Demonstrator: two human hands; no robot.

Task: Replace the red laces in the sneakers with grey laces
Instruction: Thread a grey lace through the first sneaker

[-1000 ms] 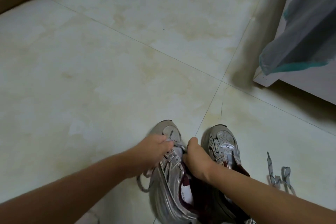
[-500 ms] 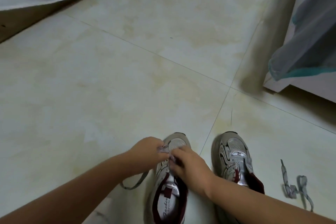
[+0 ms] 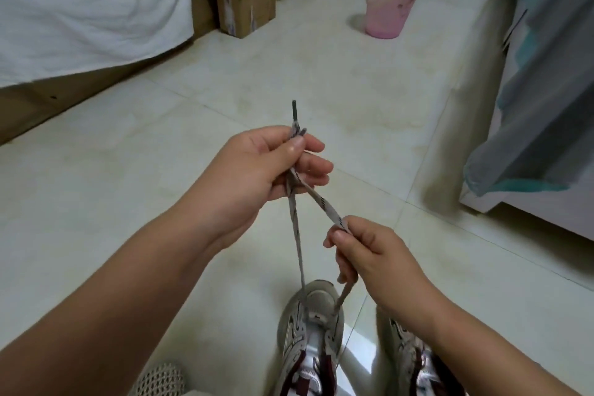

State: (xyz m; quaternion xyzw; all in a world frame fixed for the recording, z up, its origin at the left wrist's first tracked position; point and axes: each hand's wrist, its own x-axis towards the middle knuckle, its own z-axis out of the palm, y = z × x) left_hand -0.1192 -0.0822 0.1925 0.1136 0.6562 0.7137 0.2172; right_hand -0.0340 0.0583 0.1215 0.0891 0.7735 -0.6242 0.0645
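Half a second ago both hands worked low at the toe eyelets of the left sneaker (image 3: pixel 310 328); now they are raised above it, drawing the grey lace (image 3: pixel 297 241) up out of the front eyelets, which suggests the first row is threaded and the ends are being evened. The left hand (image 3: pixel 257 167) pinches both lace tips together, and the right hand (image 3: pixel 369 254) grips one strand lower, nearer that sneaker. The other sneaker (image 3: pixel 414 360) sits just to its right, and the tongue lettering is too blurred to read.
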